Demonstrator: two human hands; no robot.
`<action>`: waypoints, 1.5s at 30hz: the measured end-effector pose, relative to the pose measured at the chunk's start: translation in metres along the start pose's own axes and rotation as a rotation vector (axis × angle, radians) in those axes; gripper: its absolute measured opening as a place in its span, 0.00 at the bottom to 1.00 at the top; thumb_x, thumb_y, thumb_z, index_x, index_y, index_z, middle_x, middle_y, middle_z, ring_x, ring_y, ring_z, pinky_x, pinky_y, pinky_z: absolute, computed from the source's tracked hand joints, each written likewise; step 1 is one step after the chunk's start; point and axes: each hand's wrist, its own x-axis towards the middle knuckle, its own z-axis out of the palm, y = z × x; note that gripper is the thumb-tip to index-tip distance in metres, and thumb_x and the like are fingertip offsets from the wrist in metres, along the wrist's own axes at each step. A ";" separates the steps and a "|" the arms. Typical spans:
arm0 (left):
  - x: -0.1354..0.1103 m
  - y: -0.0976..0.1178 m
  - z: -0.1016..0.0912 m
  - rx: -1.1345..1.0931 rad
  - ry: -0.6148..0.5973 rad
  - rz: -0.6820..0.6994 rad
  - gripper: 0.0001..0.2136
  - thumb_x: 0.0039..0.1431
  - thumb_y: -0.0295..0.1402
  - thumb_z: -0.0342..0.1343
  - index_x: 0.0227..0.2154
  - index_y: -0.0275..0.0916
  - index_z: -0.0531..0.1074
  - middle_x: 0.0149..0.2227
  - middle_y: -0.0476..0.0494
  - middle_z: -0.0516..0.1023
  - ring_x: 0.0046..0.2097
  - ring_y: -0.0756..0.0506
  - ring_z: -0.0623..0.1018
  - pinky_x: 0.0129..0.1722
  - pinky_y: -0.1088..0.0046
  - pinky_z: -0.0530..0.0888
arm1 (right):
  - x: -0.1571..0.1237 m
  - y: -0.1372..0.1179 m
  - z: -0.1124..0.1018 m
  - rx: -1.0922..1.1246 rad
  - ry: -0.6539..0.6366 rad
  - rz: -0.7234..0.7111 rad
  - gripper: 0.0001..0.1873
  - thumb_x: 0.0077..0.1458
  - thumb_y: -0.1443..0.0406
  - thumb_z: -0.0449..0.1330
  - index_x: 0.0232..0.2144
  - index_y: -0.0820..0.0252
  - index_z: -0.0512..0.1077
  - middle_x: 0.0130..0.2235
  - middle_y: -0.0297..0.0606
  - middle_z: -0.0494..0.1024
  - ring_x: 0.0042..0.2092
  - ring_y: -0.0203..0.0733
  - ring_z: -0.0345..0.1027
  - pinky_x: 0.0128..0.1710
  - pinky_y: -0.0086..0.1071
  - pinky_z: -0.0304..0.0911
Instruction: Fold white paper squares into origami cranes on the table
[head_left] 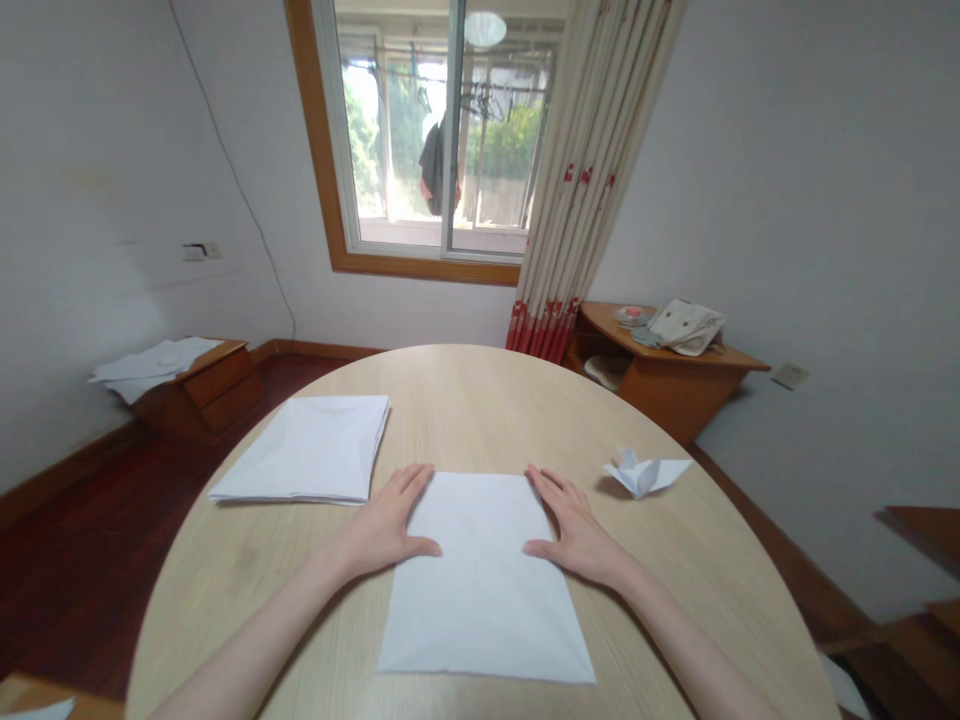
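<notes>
Pale wood-grain round table (480,410) is seen from its near side, and a sheet of white paper (484,590) is laid flat on it, close to the near edge and directly in front of the person. The left hand (382,525) and the right hand (577,530) are placed at the two sides of this sheet, both kept open and flat with the fingers a little spread, and the thumbs are laid over the side edges of the paper. Nothing is gripped by either hand; the paper is only touched or pressed from above, and no pinch can be seen. Beside the left hand, a stack of folded white paper (304,450) is lying on the table, apart from the sheet. On the right, a small folded paper figure (645,473) is placed near the table edge, and its exact shape cannot be told. Beyond the table, dark red wooden floor (97,590) is seen on the left, and a low wooden drawer cabinet (217,385) with loose white papers (154,365) on top is standing by the wall. On the right, a wooden side table (667,385) is carrying a beige cloth bag (686,327) and a round pinkish dish (632,315). At the far wall, a red-hemmed cream curtain (592,170) is hanging beside a wood-framed window (322,130), and through the glass a dark garment (433,170) is seen hung outside.
</notes>
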 end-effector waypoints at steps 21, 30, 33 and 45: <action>-0.003 0.008 0.001 -0.006 0.205 0.131 0.49 0.47 0.34 0.68 0.66 0.50 0.41 0.61 0.34 0.52 0.63 0.31 0.57 0.59 0.48 0.63 | -0.006 -0.009 -0.003 0.048 0.108 -0.050 0.58 0.49 0.52 0.64 0.67 0.51 0.29 0.66 0.51 0.48 0.66 0.58 0.42 0.63 0.54 0.44; -0.001 0.010 -0.002 0.096 0.293 0.178 0.47 0.51 0.28 0.63 0.66 0.51 0.36 0.61 0.35 0.52 0.63 0.31 0.57 0.60 0.46 0.60 | -0.007 -0.016 -0.008 0.021 0.156 -0.093 0.52 0.56 0.61 0.59 0.66 0.48 0.25 0.65 0.49 0.47 0.67 0.56 0.41 0.63 0.55 0.45; -0.002 0.014 -0.003 0.109 0.331 0.199 0.46 0.52 0.26 0.60 0.66 0.51 0.35 0.61 0.36 0.51 0.63 0.32 0.56 0.60 0.47 0.61 | -0.007 -0.019 -0.009 0.024 0.196 -0.121 0.47 0.59 0.64 0.55 0.66 0.47 0.24 0.64 0.49 0.48 0.66 0.55 0.43 0.63 0.54 0.47; -0.003 0.018 -0.005 0.109 0.442 0.247 0.34 0.60 0.26 0.51 0.66 0.51 0.43 0.56 0.37 0.59 0.55 0.37 0.66 0.55 0.54 0.68 | -0.009 -0.026 -0.015 -0.077 0.435 -0.270 0.38 0.63 0.67 0.49 0.67 0.47 0.33 0.58 0.49 0.61 0.59 0.54 0.58 0.56 0.52 0.61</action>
